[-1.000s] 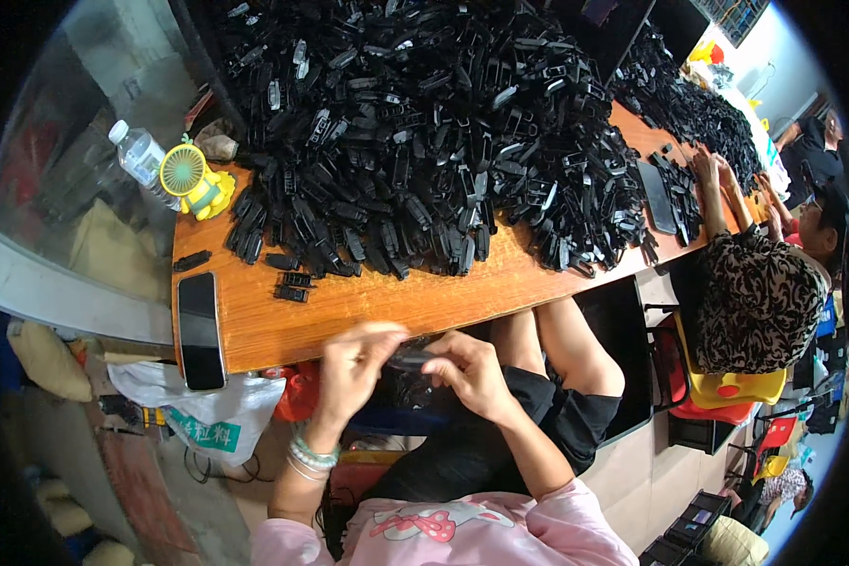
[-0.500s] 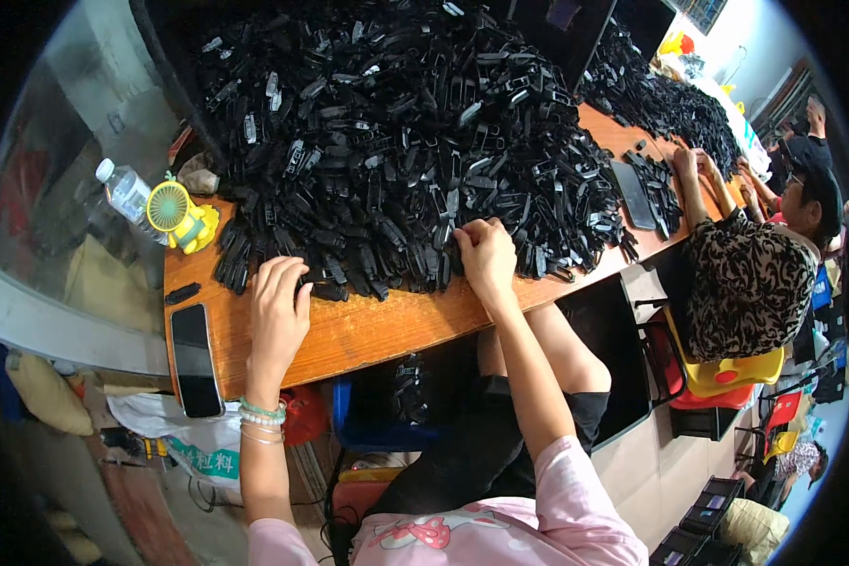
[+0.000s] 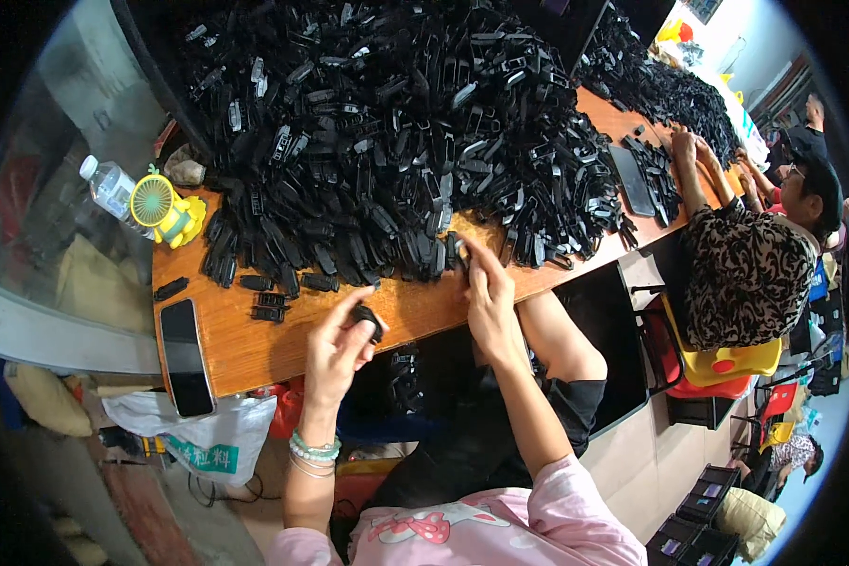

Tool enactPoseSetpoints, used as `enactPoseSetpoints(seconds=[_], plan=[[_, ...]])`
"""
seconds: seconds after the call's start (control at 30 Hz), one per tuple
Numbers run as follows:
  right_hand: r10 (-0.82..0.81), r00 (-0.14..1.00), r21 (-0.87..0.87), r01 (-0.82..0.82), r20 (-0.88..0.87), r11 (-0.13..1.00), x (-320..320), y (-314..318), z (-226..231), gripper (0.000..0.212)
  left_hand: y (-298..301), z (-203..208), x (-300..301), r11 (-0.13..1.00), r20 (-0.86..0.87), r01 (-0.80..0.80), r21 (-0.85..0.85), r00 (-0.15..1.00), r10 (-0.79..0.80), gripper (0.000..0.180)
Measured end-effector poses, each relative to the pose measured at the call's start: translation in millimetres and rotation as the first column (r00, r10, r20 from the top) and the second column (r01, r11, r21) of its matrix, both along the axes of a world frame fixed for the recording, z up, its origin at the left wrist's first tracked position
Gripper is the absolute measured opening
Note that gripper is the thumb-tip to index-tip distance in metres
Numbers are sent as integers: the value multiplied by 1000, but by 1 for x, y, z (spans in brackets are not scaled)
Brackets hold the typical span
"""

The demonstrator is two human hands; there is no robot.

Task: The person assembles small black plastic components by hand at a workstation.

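Observation:
My left hand (image 3: 335, 344) is raised just over the table's front edge, its thumb and fingers closed round a small black plastic part (image 3: 369, 324). At the near side of a big heap of black plastic parts (image 3: 349, 160), my right hand (image 3: 491, 300) pinches another slim dark piece (image 3: 462, 257), partly covered by the fingers. Several loose parts (image 3: 270, 307) lie on the wood between the heap and the front edge, left of my left hand. The exact kind of these parts is too small to make out.
On the wooden table (image 3: 231, 363) at left lie a black phone (image 3: 188, 357) and a single dark part (image 3: 171, 289). A yellow toy-shaped fan (image 3: 168, 209) stands beside a clear bottle (image 3: 113, 189). To the right a co-worker (image 3: 750, 274) sits by a grey flat tablet-like slab (image 3: 631, 181).
My left hand has moved right and lifted off the table, now with a black part in it. Loose parts show where it was. My right hand has shifted slightly down, its index finger stretched forward.

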State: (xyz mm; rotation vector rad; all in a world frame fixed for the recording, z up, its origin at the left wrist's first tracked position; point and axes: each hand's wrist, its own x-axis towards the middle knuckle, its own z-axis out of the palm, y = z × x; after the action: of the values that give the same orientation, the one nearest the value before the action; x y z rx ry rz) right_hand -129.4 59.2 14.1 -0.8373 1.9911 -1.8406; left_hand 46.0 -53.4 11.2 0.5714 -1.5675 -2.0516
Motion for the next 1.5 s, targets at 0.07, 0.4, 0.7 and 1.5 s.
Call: enactPoseSetpoints(seconds=[0.07, 0.4, 0.7, 1.5], plan=[[154, 957, -9, -157, 245, 988, 13, 17, 21, 32, 10, 7, -3, 988, 76, 95, -121, 993, -86, 47], [475, 879, 27, -476, 44, 879, 42, 34, 18, 31, 25, 16, -5, 900, 143, 46, -433, 990, 18, 25], [337, 802, 176, -287, -493, 942, 59, 36, 4, 43, 29, 32, -5, 737, 78, 4, -676, 995, 65, 21], [190, 866, 185, -115, -462, 976, -4, 10, 7, 11, -37, 14, 7, 191, 160, 79, -978, 874, 459, 25]])
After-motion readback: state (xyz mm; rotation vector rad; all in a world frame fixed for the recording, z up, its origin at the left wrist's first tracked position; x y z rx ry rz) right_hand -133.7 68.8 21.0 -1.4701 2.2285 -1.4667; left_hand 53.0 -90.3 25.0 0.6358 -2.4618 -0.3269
